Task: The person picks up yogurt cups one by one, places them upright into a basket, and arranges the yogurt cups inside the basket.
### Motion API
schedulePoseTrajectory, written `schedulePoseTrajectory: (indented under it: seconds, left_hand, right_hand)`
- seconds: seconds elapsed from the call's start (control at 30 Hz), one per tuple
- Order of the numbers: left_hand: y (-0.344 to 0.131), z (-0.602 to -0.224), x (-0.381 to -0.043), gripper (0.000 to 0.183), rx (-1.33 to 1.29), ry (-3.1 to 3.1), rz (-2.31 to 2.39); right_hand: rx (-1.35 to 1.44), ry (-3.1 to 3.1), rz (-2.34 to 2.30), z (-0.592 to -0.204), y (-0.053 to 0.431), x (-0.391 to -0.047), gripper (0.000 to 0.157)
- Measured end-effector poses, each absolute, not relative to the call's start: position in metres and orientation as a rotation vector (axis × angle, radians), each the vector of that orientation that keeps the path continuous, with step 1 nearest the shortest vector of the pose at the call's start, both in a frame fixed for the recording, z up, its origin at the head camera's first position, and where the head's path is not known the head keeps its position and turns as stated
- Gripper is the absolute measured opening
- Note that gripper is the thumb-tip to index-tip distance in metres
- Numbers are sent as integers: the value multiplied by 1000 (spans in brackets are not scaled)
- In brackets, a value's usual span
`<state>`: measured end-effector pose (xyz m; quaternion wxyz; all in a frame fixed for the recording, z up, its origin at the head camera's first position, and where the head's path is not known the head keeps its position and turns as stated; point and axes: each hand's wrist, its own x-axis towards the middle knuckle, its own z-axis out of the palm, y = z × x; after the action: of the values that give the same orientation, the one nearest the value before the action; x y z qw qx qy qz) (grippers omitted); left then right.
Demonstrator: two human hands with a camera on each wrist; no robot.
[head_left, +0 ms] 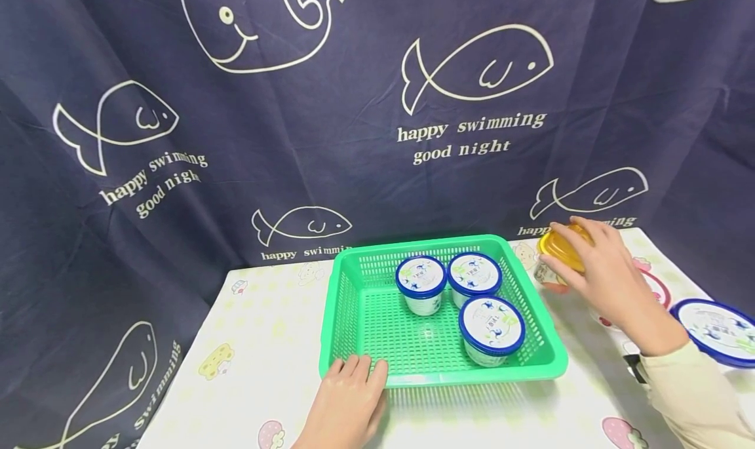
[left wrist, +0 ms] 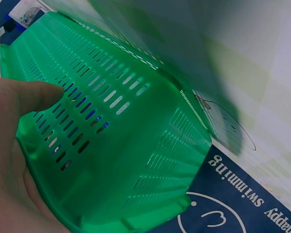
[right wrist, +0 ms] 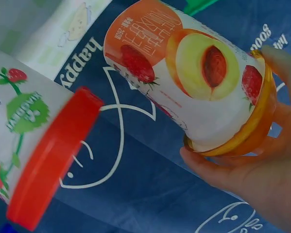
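Peach-print cup (right wrist: 184, 111) looks light and slightly squeezable, maybe slick, so I'd hold its stiffer amber lid (right wrist: 252, 128), where the right hand (head_left: 613, 282) has its grip clamped, just right of the green basket (head_left: 334, 305). Left hand (head_left: 348, 403) pinches the basket's near rim; only the left wrist view shows its thumb outside, and only the right wrist view shows that fruit print clearly.

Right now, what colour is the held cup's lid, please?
The lid is amber, clearest in the right wrist view.
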<state>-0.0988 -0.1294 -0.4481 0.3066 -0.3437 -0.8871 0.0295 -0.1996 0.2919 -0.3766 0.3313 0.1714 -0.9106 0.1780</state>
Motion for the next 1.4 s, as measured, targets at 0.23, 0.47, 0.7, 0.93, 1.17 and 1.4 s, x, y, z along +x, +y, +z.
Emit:
schedulePoseTrajectory:
  seconds: [0.23,0.47,0.7,0.93,1.17,1.4]
  left_hand:
    - [-131,-448,-98,21,-904,-2357,76]
    - [-132,-449,-97,20,-888,-2345,75]
    - [-133,-449,-97,19,-879,-2344,76]
    - [-134,-449,-97,20,-884,-2352,81]
    - [-132,-448,-98,27,-898,-2393,88]
    - [-128,-448,-98,28,-905,-2413,109]
  right_hand:
    - [437,-2376,461,-364,286,-193,63]
    - [450,-2329,445,-355,277,-185,65]
    - [480,-2297,455,-344,268,-173,66]
    - [517,-2265,477,-336,257,-161,66]
    - [568,-2226,515,-335,253,-156,59]
    - [620,-2211,518,-334,242,-153,74]
